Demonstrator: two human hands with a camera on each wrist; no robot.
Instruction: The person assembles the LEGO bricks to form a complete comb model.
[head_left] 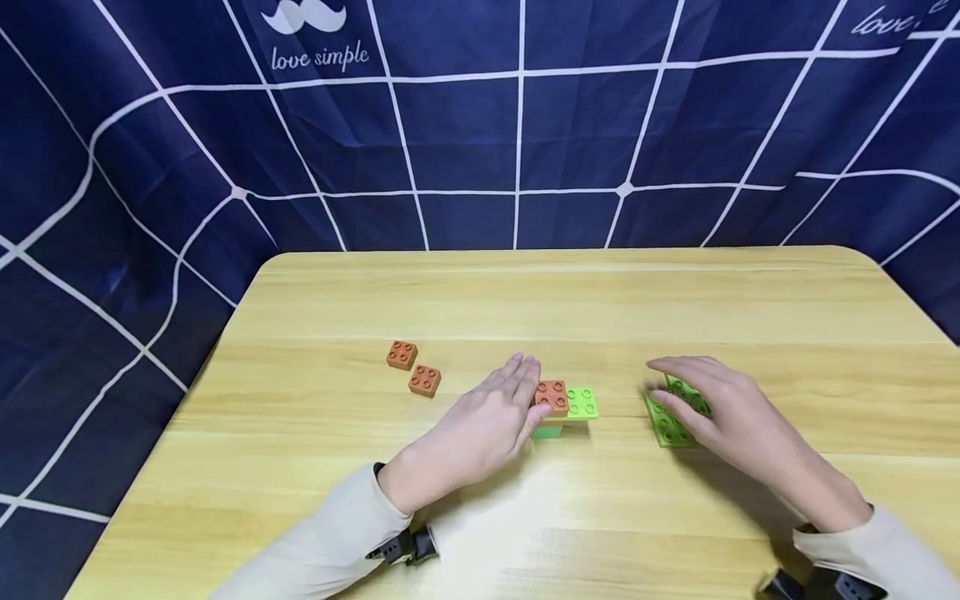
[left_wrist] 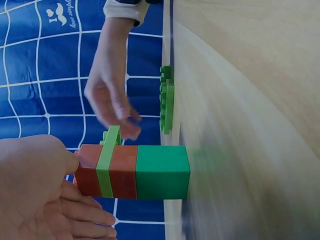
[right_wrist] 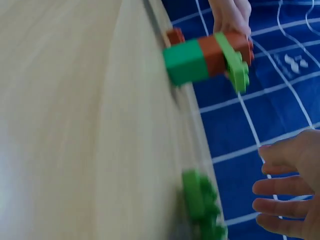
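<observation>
A small stack of toy building bricks stands on the table: a dark green brick [left_wrist: 162,172] at the bottom, an orange brick [left_wrist: 123,171], a lime-green plate [head_left: 582,403] jutting out to the right, and an orange brick [head_left: 552,397] on top. My left hand [head_left: 480,421] is at the stack's left side, fingers straight and thumb at the top orange brick; part of the contact is hidden. Above some green studded pieces [head_left: 667,425], my right hand [head_left: 731,408] hovers with relaxed, parted fingers and holds nothing, partly covering them in the head view.
Two loose orange bricks, one [head_left: 402,354] farther back and one [head_left: 425,381] nearer, lie left of the stack. The wooden table [head_left: 525,300] ends at a blue curtain [head_left: 465,150] with white lines, which also hangs along the left side.
</observation>
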